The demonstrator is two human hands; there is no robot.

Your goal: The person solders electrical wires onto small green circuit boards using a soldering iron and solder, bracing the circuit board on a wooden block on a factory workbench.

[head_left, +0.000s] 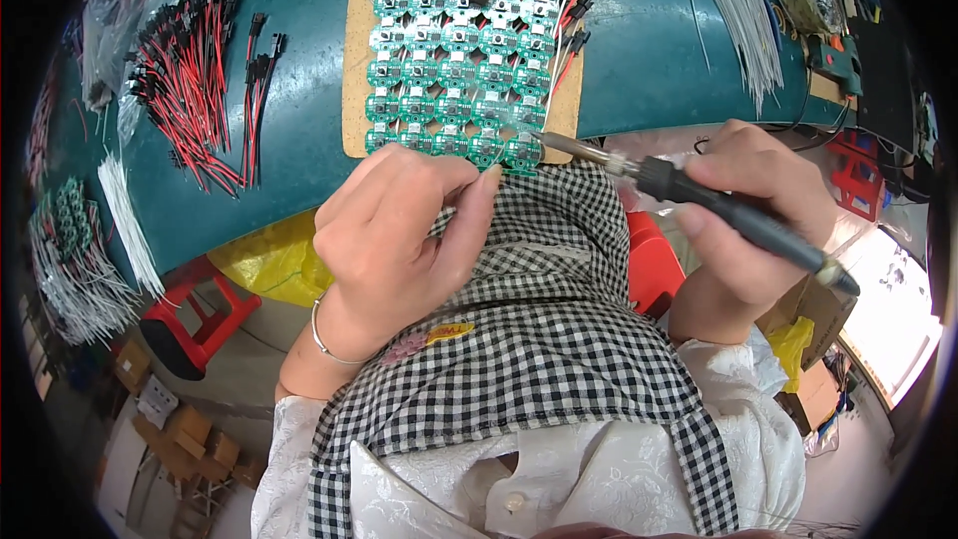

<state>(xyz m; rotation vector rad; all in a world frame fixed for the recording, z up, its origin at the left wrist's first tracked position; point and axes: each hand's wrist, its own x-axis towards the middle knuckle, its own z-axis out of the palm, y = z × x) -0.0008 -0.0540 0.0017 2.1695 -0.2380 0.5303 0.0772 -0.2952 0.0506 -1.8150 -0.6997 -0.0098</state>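
The solder held by the left hand is too thin to be made out, the lowest row of the green circuit board panel is partly covered by its fingers, and the white wires are cut off at the upper edge

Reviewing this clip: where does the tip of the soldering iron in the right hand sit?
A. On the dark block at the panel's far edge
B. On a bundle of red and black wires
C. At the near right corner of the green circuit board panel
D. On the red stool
C: the right hand holds the soldering iron with its tip at the near right corner of the green circuit board panel.
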